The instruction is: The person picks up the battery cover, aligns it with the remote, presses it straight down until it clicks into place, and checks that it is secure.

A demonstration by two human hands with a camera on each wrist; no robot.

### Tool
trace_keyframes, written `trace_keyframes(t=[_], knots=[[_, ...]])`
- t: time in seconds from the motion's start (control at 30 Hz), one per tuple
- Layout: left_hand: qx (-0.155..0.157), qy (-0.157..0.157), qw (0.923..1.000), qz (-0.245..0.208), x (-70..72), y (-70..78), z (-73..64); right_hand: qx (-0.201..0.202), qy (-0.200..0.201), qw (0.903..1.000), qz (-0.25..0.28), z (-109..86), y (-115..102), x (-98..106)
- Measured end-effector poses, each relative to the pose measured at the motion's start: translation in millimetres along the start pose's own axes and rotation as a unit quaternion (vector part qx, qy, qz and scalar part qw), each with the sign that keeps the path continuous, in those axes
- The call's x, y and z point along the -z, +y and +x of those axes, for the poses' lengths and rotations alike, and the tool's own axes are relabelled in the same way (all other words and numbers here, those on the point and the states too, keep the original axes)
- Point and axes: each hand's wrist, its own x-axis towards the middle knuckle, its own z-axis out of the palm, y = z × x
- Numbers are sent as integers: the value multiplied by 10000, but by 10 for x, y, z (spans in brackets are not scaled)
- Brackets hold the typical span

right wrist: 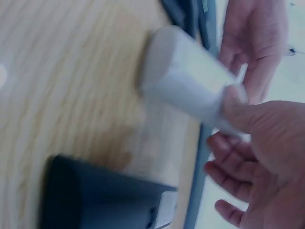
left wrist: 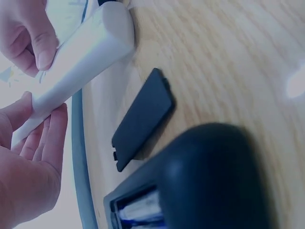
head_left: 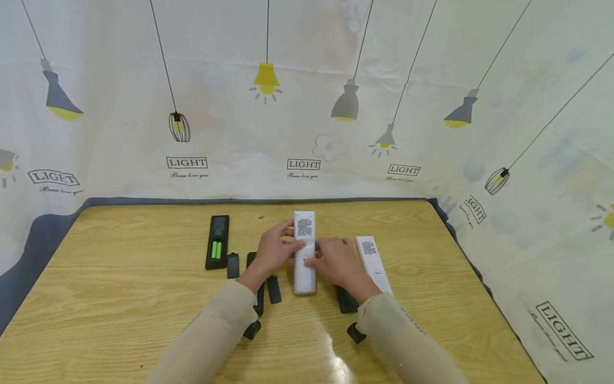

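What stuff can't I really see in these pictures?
- Head view: the black print on the held long white plastic remote is too small to read.
- Head view: the right grip hides the far part of an oblong black plastic remote.
- Left wrist view: the bottom edge cuts off a rounded black plastic remote.
- Right wrist view: the white remote looks blurred.

The head view is bright, evenly lit and mostly sharp, with strong glare on the table [head_left: 307, 330] just below the grip on the white remote [head_left: 304, 280]. The left wrist view washes out to white behind the left hand [left wrist: 33, 179]; a soft shadow edges the loose cover [left wrist: 143, 119] beside the grip. In the right wrist view, blur softens the white remote and the dark remote [right wrist: 109, 198] beneath the grip.
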Motion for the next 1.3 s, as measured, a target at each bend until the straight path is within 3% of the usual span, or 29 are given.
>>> trace_keyframes(t=[0.17,0.8,1.07,1.3], knots=[[88,84,9999,3,-1,-11,5,-10,-285,9996,-63,-1,-10,12],[165,-17,9997,-163,-91,45,-24,252,-142,9994,200,-139,202,138],[432,-110,9989,-125,-201,62,-48,303,28,9991,290,-195,373,229],[899,-366,9952,124,-306,-4,-89,95,-38,9997,219,-259,497,256]])
